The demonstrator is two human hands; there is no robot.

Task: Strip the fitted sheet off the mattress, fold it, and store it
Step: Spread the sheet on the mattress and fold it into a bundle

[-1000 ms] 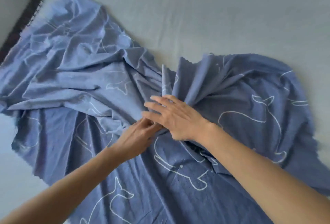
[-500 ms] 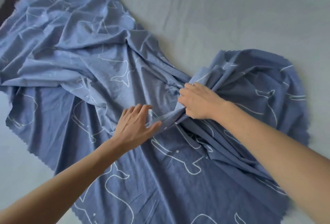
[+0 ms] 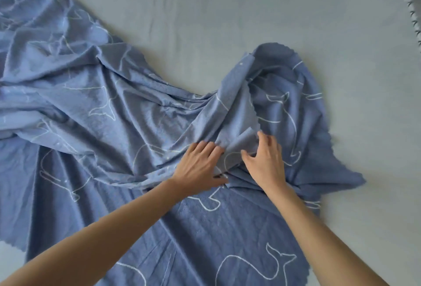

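Note:
The blue sheet (image 3: 109,112), printed with white whale outlines, lies crumpled across the pale grey mattress (image 3: 227,12). It runs from the far left to a bunched-up heap at the right. My left hand (image 3: 198,167) rests flat on the sheet near its middle, fingers straight and pressing a fold down. Just to its right, my right hand (image 3: 266,162) has its fingers spread and loosely bent, with the fingertips touching a raised flap of the sheet. Neither hand grips cloth.
Bare mattress surface stretches across the far side and down the right. A dark fringed edge (image 3: 412,1) shows at the top right corner. The sheet's zigzag-cut edge (image 3: 341,160) lies at the right.
My right hand has let go of the bunched cloth it gripped and now lies spread beside my left hand. The left hand moved right along the sheet. The view shifted right.

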